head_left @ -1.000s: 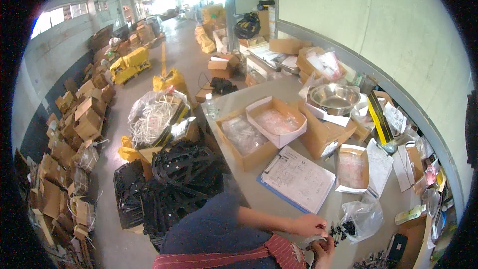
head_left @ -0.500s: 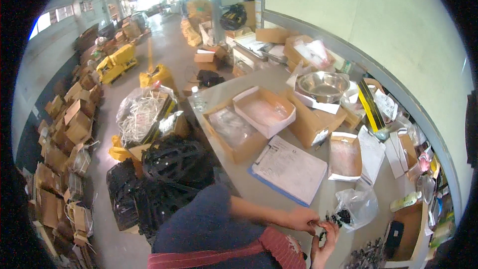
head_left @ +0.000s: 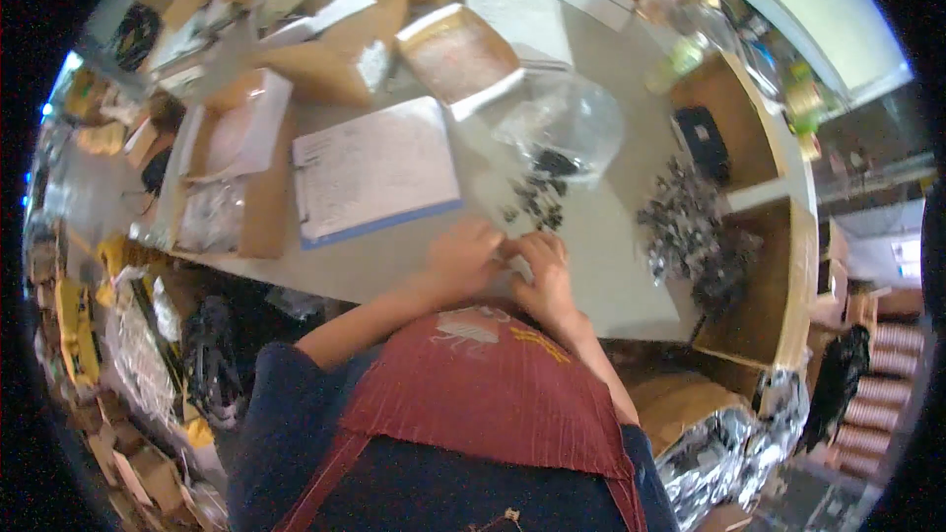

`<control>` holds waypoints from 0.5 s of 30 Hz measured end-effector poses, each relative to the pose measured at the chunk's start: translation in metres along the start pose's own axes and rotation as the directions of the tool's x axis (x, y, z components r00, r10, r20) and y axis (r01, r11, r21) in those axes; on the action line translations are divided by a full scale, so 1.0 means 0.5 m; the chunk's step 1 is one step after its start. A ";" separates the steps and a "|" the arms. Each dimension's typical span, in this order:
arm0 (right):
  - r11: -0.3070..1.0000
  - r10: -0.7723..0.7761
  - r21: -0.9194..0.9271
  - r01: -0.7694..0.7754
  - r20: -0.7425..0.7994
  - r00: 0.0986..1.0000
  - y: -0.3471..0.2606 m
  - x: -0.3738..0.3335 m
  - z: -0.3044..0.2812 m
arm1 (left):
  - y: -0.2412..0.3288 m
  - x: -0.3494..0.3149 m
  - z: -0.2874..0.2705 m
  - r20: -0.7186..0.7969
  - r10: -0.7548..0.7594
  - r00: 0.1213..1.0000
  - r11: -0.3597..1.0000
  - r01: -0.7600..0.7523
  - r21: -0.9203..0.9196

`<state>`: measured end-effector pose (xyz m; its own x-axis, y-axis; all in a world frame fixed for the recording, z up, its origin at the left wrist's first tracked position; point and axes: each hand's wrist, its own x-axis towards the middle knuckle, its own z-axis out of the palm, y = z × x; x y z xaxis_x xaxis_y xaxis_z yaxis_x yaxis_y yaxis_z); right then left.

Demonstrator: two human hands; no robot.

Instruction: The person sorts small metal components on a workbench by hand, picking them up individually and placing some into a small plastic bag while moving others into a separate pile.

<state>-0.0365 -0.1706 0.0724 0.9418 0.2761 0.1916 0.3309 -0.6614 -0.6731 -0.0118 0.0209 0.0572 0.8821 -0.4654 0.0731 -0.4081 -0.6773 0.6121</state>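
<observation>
Over the near edge of the table, my left hand and my right hand meet with their fingertips together. Both are closed in a pinch, blurred by motion, and whatever sits between the fingers is too small and smeared to name. Just beyond them lies a scatter of small black parts on the grey tabletop. A clear plastic bag, with more dark parts at its mouth, rests behind that scatter. Off to the right of my hands spreads a larger heap of small dark grey pieces.
A clipboard with a written sheet lies left of the bag. Beyond it are a shallow white-edged box and papers. Open cartons stand at the left. Cardboard dividers and a dark case border the heap.
My view has swung right and down, so the table and my hands now sit near the middle. The hands stay close together beside the small black parts.
</observation>
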 end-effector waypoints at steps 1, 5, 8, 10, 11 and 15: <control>1.000 -0.028 0.009 0.028 0.012 1.000 0.004 -0.004 -0.003 | 0.005 0.005 0.012 0.023 0.022 1.000 1.000 -0.021 -0.021; 0.989 -0.145 -0.016 0.145 0.046 0.988 0.011 -0.020 -0.012 | -0.010 0.013 0.049 -0.178 0.078 0.981 0.989 -0.099 -0.113; 0.967 -0.181 0.194 0.166 0.065 0.981 0.002 -0.009 -0.022 | -0.044 0.020 0.095 -0.059 -0.007 0.998 0.977 -0.006 -0.213; 0.964 -0.205 0.172 0.204 -0.015 0.979 0.066 0.000 0.001 | -0.043 0.030 0.109 -0.051 -0.098 0.994 0.970 0.084 -0.230; 0.976 0.047 0.216 -0.037 -0.041 0.998 0.090 0.011 -0.007 | -0.039 0.033 0.105 -0.051 -0.104 0.993 0.968 0.089 -0.236; 0.992 0.053 -0.099 -0.078 -0.229 0.972 0.190 0.045 -0.028 | -0.017 0.041 0.090 0.094 -0.151 0.984 0.888 0.177 -0.425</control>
<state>0.0168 -0.2367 0.0228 0.9466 0.0734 0.3140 0.2610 -0.7463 -0.6122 -0.0007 -0.0086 0.0179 0.9077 -0.4089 -0.0945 -0.1061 -0.4413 0.8911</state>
